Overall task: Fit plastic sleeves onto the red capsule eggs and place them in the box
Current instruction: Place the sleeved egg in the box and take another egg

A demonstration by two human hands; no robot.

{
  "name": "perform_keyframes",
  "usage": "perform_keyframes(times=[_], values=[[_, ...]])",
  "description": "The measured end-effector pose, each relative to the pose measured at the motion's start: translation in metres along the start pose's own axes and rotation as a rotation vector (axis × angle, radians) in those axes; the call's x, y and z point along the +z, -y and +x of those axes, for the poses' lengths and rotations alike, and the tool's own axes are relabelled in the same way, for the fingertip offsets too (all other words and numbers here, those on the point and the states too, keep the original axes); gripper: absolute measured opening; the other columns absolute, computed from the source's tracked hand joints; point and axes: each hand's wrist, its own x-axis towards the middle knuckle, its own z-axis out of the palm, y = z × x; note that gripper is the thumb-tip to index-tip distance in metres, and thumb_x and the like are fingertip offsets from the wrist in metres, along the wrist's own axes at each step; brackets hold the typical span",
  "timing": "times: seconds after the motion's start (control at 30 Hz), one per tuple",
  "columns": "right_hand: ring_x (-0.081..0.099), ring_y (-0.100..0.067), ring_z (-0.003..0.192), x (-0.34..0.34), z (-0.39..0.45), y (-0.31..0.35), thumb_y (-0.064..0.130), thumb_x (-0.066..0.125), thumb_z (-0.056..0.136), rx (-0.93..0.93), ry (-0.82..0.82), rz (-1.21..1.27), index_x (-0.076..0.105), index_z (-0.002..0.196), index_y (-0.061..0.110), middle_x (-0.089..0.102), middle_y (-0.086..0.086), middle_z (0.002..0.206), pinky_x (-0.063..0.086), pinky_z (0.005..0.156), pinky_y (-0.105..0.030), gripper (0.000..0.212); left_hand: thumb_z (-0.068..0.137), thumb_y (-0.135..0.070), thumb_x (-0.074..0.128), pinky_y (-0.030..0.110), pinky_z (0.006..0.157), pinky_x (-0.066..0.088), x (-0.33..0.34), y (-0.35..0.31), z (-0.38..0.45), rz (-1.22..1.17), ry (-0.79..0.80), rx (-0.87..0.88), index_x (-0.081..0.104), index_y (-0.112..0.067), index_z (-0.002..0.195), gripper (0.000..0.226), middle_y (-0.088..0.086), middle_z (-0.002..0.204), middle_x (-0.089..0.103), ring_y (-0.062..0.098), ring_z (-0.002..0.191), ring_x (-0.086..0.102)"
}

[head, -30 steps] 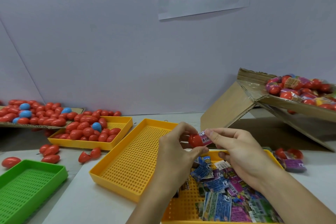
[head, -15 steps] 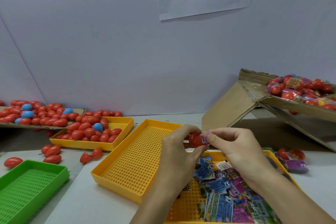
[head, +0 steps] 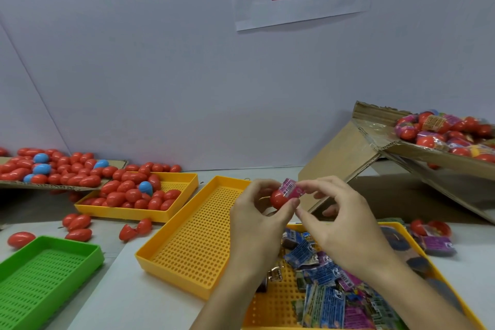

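At frame centre, your left hand (head: 257,211) grips the egg (head: 278,199) while your right hand (head: 340,220) pinches the sleeve (head: 290,188) half over it: hold the egg steady, draw the sleeve on squarely, then box (head: 375,120) it upper right.

Both hands meet raised, left hand (head: 257,211) curled in a grip, right hand (head: 345,222) apparently pinching.

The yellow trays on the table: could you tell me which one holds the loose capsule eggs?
The far-left yellow tray, holding red eggs and one blue egg. The middle yellow tray is bare; the near-right one holds flat printed sleeves.
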Motion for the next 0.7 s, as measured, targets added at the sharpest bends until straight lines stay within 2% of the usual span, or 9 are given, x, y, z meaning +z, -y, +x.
perform_keyframes(times=[0.1, 0.2, 0.37, 0.47, 0.6, 0.7], values=[[0.046, 0.01, 0.108, 0.0026, -0.0013, -0.0017, 0.031, 0.078, 0.081, -0.069, 0.02, -0.108, 0.056, 0.12, 0.041, 0.05, 0.032, 0.107, 0.04, 0.077, -0.009, 0.047, 0.078, -0.016, 0.083, 0.019, 0.071, 0.056, 0.0005, -0.0001, 0.0001, -0.039, 0.0, -0.018, 0.068, -0.023, 0.094, 0.023, -0.013, 0.091, 0.071, 0.005, 0.085, 0.07], [0.044, 0.008, 0.107, 0.0061, -0.0025, -0.003, 0.042, 0.078, 0.076, -0.088, 0.008, -0.19, 0.048, 0.12, 0.044, 0.046, 0.03, 0.109, 0.041, 0.075, -0.013, 0.053, 0.077, -0.014, 0.084, 0.018, 0.065, 0.056, 0.0024, 0.0, -0.0007, -0.079, 0.008, -0.02, 0.069, -0.022, 0.094, 0.024, -0.007, 0.09, 0.072, 0.009, 0.085, 0.071], [0.049, 0.001, 0.096, 0.0103, -0.0029, -0.0032, 0.06, 0.067, 0.072, -0.129, -0.094, -0.274, 0.054, 0.115, 0.036, 0.049, 0.022, 0.105, 0.043, 0.072, -0.015, 0.051, 0.078, -0.017, 0.083, 0.017, 0.056, 0.054, 0.0056, 0.0009, -0.0024, -0.144, 0.024, -0.036, 0.07, -0.019, 0.094, 0.022, 0.001, 0.09, 0.073, 0.015, 0.084, 0.073], [0.052, -0.001, 0.096, 0.0097, -0.0027, -0.0019, 0.057, 0.065, 0.074, -0.157, -0.139, -0.272, 0.058, 0.111, 0.033, 0.051, 0.02, 0.102, 0.043, 0.074, -0.016, 0.045, 0.083, -0.024, 0.079, 0.025, 0.058, 0.059, 0.0057, 0.0001, -0.0024, -0.203, 0.038, -0.047, 0.071, -0.019, 0.092, 0.013, 0.003, 0.088, 0.073, 0.02, 0.084, 0.073], [0.054, -0.003, 0.097, 0.0092, -0.003, 0.0002, 0.052, 0.065, 0.076, -0.188, -0.136, -0.238, 0.062, 0.113, 0.029, 0.051, 0.019, 0.102, 0.049, 0.078, -0.02, 0.044, 0.089, -0.02, 0.072, 0.034, 0.066, 0.062, 0.0055, 0.0014, -0.0019, -0.26, 0.024, -0.079, 0.072, -0.018, 0.09, 0.002, 0.005, 0.089, 0.074, 0.023, 0.083, 0.074], [0.052, -0.003, 0.1, 0.0083, -0.0027, 0.0015, 0.05, 0.066, 0.075, -0.194, -0.151, -0.232, 0.064, 0.115, 0.027, 0.05, 0.017, 0.106, 0.045, 0.079, -0.014, 0.046, 0.09, -0.02, 0.072, 0.038, 0.067, 0.063, 0.0054, 0.0016, -0.0019, -0.286, 0.036, -0.098, 0.073, -0.021, 0.088, 0.003, 0.006, 0.091, 0.074, 0.024, 0.086, 0.074]])
